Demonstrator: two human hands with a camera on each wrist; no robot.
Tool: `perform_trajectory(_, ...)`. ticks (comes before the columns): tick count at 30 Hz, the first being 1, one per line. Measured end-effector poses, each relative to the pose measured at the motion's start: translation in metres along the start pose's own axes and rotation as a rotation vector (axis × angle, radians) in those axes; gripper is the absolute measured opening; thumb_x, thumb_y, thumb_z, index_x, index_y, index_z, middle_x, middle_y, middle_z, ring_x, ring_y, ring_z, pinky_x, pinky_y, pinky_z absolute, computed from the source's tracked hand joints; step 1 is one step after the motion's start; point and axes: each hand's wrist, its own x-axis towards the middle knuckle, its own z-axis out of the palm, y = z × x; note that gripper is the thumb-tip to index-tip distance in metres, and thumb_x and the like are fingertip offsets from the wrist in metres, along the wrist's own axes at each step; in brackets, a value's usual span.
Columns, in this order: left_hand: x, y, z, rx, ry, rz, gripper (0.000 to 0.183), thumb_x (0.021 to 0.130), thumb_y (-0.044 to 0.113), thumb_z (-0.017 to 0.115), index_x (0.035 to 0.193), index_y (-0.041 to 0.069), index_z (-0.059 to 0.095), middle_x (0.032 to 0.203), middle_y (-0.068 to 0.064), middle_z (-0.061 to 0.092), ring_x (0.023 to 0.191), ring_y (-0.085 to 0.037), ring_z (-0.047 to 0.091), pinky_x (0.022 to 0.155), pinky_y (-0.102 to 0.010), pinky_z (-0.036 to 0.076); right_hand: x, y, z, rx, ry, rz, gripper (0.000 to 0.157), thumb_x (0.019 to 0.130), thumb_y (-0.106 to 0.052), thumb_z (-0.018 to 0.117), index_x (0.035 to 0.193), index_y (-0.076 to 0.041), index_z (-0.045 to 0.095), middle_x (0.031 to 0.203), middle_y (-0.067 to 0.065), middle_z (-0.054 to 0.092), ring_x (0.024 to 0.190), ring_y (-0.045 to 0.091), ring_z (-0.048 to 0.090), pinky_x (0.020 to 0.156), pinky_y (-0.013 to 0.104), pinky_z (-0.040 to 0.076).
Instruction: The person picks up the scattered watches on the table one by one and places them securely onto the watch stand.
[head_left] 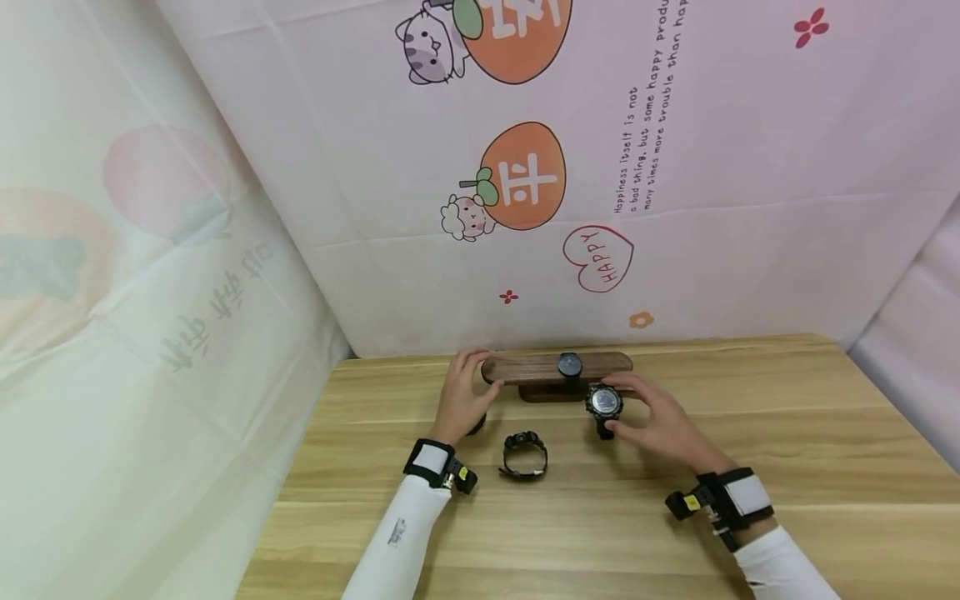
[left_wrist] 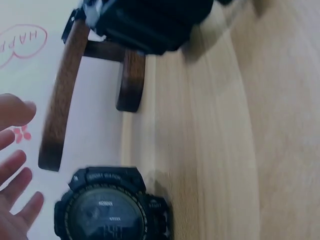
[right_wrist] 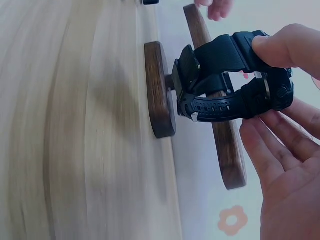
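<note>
My right hand (head_left: 663, 421) pinches a black digital watch (head_left: 604, 401) with a round face, its strap fastened in a loop. In the right wrist view, the thumb presses one side of that watch (right_wrist: 272, 90) and the fingers lie along the other, in front of the dark wooden watch stand (right_wrist: 227, 155). A second black watch (head_left: 570, 365) hangs on the stand's bar. My left hand (head_left: 459, 400), fingers spread, is at the bar's left end; whether it touches the wood is unclear. Another sport watch (left_wrist: 107, 212) sits beside that hand, mostly hidden in the head view.
On the light wooden table (head_left: 600, 533), a looped black watch (head_left: 524, 456) lies between the two arms. A printed white cloth (head_left: 405, 283) hangs right behind the stand, and another sheet (head_left: 150, 375) borders the left side.
</note>
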Motion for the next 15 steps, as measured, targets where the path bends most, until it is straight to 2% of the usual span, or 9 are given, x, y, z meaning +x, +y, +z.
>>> perform_trajectory(7, -0.001, -0.007, 0.0, -0.039, -0.095, -0.096, 0.053, 0.086, 0.022, 0.074, 0.132, 0.006, 0.054, 0.134, -0.011, 0.048, 0.123, -0.021, 0.046, 0.102, -0.041, 0.045, -0.006, 0.011, -0.01, -0.017, 0.024, 0.05, 0.068, 0.078, -0.024, 0.081, 0.138, -0.013, 0.05, 0.138, 0.008, 0.05, 0.118, 0.028, 0.05, 0.097, 0.059, 0.044)
perform_trajectory(11, -0.001, -0.008, 0.0, -0.063, -0.132, -0.144, 0.048, 0.087, 0.022, 0.073, 0.129, 0.008, 0.056, 0.134, -0.007, 0.049, 0.121, -0.019, 0.047, 0.101, -0.04, 0.046, -0.008, 0.018, -0.018, -0.025, 0.057, 0.049, 0.068, 0.077, -0.018, 0.082, 0.137, -0.009, 0.05, 0.136, 0.011, 0.052, 0.119, 0.029, 0.05, 0.096, 0.06, 0.044)
perform_trajectory(15, -0.001, -0.009, 0.0, -0.1, -0.157, -0.165, 0.042, 0.088, 0.021, 0.072, 0.126, 0.01, 0.058, 0.13, -0.003, 0.052, 0.117, -0.017, 0.05, 0.098, -0.039, 0.048, -0.01, 0.023, -0.028, -0.024, 0.084, 0.04, 0.067, 0.076, -0.014, 0.082, 0.135, -0.007, 0.051, 0.134, 0.011, 0.053, 0.118, 0.028, 0.05, 0.096, 0.059, 0.045)
